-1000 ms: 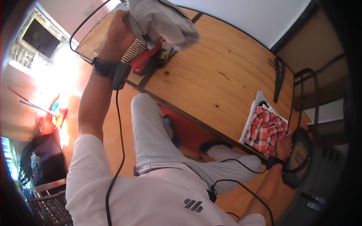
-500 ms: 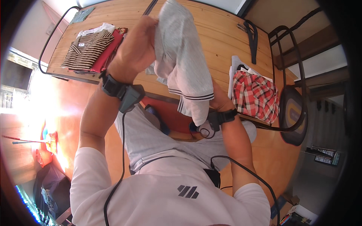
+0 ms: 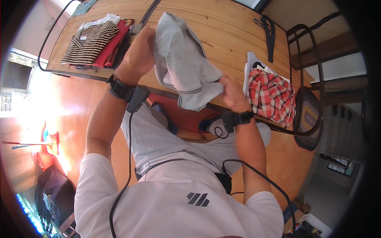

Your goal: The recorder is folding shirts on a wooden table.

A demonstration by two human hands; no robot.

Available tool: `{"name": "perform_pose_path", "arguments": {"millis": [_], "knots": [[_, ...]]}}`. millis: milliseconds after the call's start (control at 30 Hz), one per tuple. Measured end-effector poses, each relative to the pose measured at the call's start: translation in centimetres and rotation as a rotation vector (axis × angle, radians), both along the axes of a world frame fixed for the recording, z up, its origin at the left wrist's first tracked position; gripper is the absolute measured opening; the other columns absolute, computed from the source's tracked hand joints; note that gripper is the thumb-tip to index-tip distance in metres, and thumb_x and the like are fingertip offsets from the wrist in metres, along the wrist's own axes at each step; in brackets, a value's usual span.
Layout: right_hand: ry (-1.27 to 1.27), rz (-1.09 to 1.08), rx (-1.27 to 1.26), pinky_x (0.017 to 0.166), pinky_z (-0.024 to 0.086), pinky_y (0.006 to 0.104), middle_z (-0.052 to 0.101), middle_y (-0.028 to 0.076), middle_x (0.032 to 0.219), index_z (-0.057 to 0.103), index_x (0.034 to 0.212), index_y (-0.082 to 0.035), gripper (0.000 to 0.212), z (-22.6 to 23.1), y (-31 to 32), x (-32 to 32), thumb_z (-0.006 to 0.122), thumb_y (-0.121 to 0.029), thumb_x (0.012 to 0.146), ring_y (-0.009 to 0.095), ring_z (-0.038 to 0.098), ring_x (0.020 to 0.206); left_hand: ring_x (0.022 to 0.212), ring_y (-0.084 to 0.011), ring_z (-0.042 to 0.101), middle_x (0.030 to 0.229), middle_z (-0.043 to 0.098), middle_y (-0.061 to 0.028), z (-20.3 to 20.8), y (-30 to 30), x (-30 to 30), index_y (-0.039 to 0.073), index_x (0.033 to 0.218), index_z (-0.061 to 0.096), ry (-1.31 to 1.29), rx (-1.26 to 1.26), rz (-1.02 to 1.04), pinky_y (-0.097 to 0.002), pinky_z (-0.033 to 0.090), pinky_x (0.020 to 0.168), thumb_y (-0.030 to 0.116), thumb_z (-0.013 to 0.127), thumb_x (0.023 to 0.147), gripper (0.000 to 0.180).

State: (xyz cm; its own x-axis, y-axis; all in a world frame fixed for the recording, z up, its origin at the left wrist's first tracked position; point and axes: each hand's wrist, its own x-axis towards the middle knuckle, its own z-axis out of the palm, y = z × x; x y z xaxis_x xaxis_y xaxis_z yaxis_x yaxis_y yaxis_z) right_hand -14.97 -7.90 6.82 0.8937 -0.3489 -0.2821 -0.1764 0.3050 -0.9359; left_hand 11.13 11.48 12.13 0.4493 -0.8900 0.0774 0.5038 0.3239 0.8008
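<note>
A light grey garment with dark stripes along its lower edge hangs between my hands, in front of the wooden table; its exact kind is hard to make out. My left hand grips its upper left side, the fingertips partly behind the cloth. At its lower right corner, my right hand pinches the fabric. The cloth is loosely folded, with creases toward the right hand. Each wrist wears a black strap; a dark grey device sits on the left one.
On the wooden table, a clothes stack topped by a striped shirt lies left. A red checked shirt tops a pile at right, and a dark belt lies beyond it. A black metal rail borders the right end.
The garment has come lower and spread wider. My right hand has moved out from behind the cloth to its right corner, and the striped edge has swung up. The left hand shifted slightly left.
</note>
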Motion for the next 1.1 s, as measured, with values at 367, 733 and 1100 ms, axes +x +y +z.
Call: {"name": "perform_pose_path", "arguments": {"millis": [367, 733, 1100], "knots": [[-0.223, -0.202, 0.128, 0.082, 0.049, 0.0259, 0.067, 0.003, 0.096, 0.066, 0.102, -0.002, 0.024, 6.2, -1.3, 1.4, 0.046, 0.002, 0.089, 0.011, 0.062, 0.087, 0.099, -0.0210, 0.068, 0.111, 0.071, -0.0101, -7.5, -1.0, -2.4, 0.001, 0.117, 0.064, 0.317, 0.341, 0.102, -0.0351, 0.054, 0.088, 0.031, 0.059, 0.099, 0.035], [-0.214, -0.163, 0.083, 0.076, 0.046, 0.0241, 0.064, 0.000, 0.087, 0.065, 0.094, -0.002, 0.019, 7.1, 0.6, 1.8, 0.046, 0.001, 0.089, 0.008, 0.057, 0.081, 0.103, -0.0324, 0.058, 0.106, 0.061, -0.0166, -6.5, -0.7, -6.6, 0.000, 0.106, 0.060, -1.214, 0.688, 0.675, -0.0424, 0.047, 0.089, 0.043, 0.082, 0.075, 0.058], [-0.161, -0.132, 0.084, 0.070, 0.045, 0.0216, 0.064, -0.001, 0.086, 0.066, 0.093, -0.004, 0.020, 4.7, 0.6, 1.0, 0.047, 0.000, 0.088, 0.006, 0.056, 0.076, 0.104, -0.0345, 0.053, 0.103, 0.058, -0.0158, -9.7, -0.4, -7.8, 0.005, 0.091, 0.069, -1.497, 0.935, 0.306, -0.0454, 0.045, 0.090, 0.039, 0.071, 0.073, 0.039]]}}
